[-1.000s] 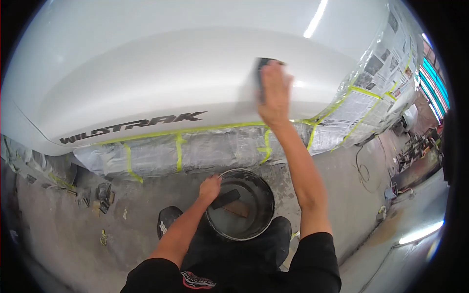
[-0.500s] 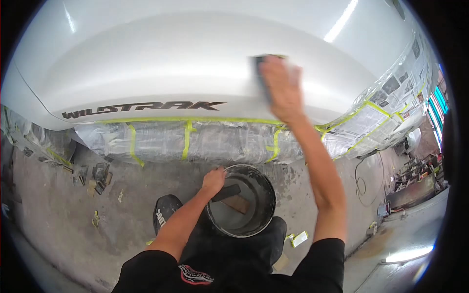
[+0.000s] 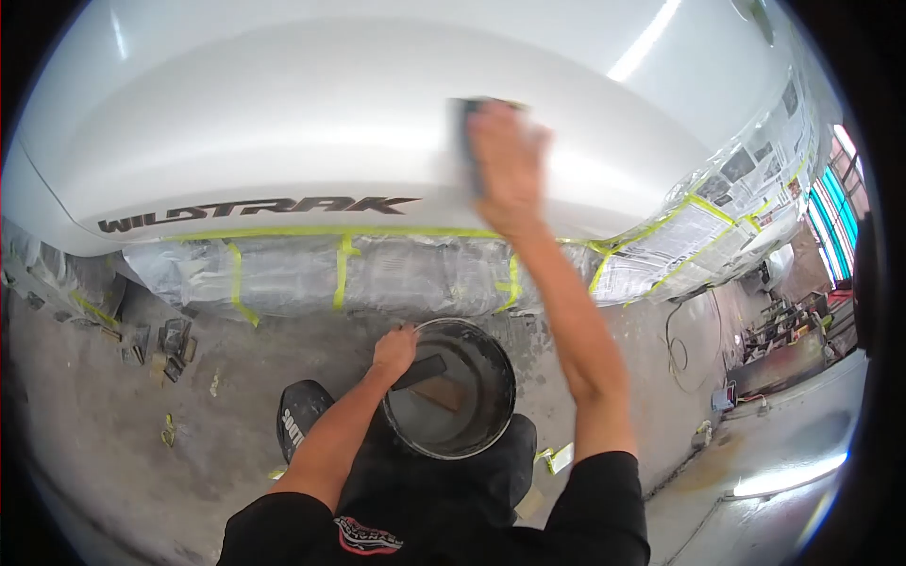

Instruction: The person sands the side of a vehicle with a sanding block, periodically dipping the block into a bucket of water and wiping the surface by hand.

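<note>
My right hand [image 3: 511,174] presses a dark sanding block [image 3: 465,141] against the white car panel [image 3: 330,104]; both hand and block are blurred by motion. My left hand [image 3: 394,350] is closed on the rim of a black bucket [image 3: 508,406], which stands between my knees. Greyish water covers the bucket's bottom. Inside, a dark block [image 3: 420,372] leans near my left hand, and a brown flat piece [image 3: 442,392] lies partly under the water. A dark WILDTRAK decal [image 3: 260,211] runs along the lower panel.
Plastic sheeting [image 3: 406,274] with yellow-green tape covers the car's lower edge. Newspaper masking [image 3: 661,247] wraps the right side. Small dark blocks [image 3: 173,344] lie on the concrete floor at left. A cable [image 3: 672,340] and a cluttered rack [image 3: 783,335] are at right.
The whole view has shifted, so the panel and bucket appear slightly further left. My right hand and the sanding block stay on the panel, blurred in both frames. My left hand keeps its hold.
</note>
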Tool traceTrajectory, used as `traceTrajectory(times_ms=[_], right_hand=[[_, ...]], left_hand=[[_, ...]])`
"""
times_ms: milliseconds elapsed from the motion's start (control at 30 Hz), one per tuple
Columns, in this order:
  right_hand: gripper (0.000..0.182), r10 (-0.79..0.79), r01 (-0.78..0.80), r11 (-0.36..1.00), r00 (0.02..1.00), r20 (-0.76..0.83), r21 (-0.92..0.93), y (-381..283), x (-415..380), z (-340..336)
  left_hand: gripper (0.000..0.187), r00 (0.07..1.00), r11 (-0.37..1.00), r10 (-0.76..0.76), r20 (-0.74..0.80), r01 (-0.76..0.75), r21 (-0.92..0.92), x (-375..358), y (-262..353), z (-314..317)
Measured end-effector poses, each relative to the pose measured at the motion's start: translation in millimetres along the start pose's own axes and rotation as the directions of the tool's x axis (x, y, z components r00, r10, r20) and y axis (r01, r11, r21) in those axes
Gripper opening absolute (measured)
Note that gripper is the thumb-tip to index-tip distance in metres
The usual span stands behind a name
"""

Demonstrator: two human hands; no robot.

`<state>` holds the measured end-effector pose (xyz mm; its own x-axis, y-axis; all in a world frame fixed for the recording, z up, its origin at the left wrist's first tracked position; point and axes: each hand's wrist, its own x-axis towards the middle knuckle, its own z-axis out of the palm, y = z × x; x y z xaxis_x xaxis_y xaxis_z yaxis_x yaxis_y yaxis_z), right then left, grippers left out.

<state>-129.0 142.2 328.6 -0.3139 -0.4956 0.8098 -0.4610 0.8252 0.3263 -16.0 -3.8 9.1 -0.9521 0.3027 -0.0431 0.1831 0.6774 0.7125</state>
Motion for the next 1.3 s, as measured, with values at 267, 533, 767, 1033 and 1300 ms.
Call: traceTrajectory(times_ms=[267, 533, 767, 1033, 1300], right_hand=[[0.056, 0.022, -0.023, 1.0, 0.996, -0.084, -0.015, -23, 17, 6], [0.058, 0.716, -0.679, 0.674, 0.506, -0.48, 0.29, -19, 26, 29], [0.05, 0.533, -0.534, 0.839, 0.772, -0.345, 0.102, 9, -19, 13], [0.06, 0.728, -0.763, 0.624, 0.491, -0.478, 0.168, -7, 20, 29], [0.054, 0.898, -0.744, 0.405, 0.216, -0.383, 0.531, 137, -48, -53]], left_hand=[[0.027, 1.0, 0.996, 0.009, 0.006, -0.009, 0.091, -1, 1, 0], [0.027, 0.999, 0.996, 0.042, -0.031, -0.039, 0.077, 0, 2, 2], [0.03, 0.999, 0.999, 0.02, -0.039, -0.019, 0.034, -2, -4, 4], [0.025, 0.996, 0.995, 0.058, -0.07, -0.052, 0.085, 0, -2, 4], [0.024, 0.997, 0.996, 0.032, -0.066, -0.027, 0.082, -2, -1, -1]])
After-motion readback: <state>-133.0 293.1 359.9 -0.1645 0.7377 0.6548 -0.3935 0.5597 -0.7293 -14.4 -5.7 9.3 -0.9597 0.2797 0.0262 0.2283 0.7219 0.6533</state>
